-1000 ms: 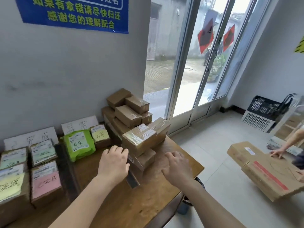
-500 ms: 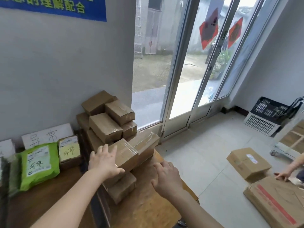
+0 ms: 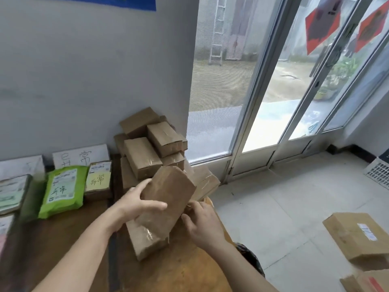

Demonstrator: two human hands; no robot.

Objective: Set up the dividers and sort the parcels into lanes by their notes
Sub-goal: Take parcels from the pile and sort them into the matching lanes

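Observation:
A brown cardboard parcel [image 3: 168, 197] is tilted up off the pile at the table's right end. My left hand [image 3: 139, 203] grips its left side, thumb across the front. My right hand [image 3: 202, 222] holds its lower right edge with curled fingers. Under it lies another taped brown parcel [image 3: 147, 239]. Behind, a stack of brown parcels [image 3: 147, 148] leans against the wall. To the left, a lane holds a green bag parcel [image 3: 61, 190] and a small box with a yellow note [image 3: 99, 180], below a white sign card [image 3: 81, 155]. A dark divider strip [image 3: 112, 249] separates the lanes.
The wooden table [image 3: 179, 270] ends at right above a tiled floor. More labelled parcels [image 3: 11, 192] lie at the far left. Large cardboard boxes [image 3: 357, 234] sit on the floor at right, with a white crate [image 3: 379, 171] near the glass doors [image 3: 284, 81].
Both hands have closed on the top brown parcel and lifted it, tilting it upright off the pile. The view has swung left and down slightly.

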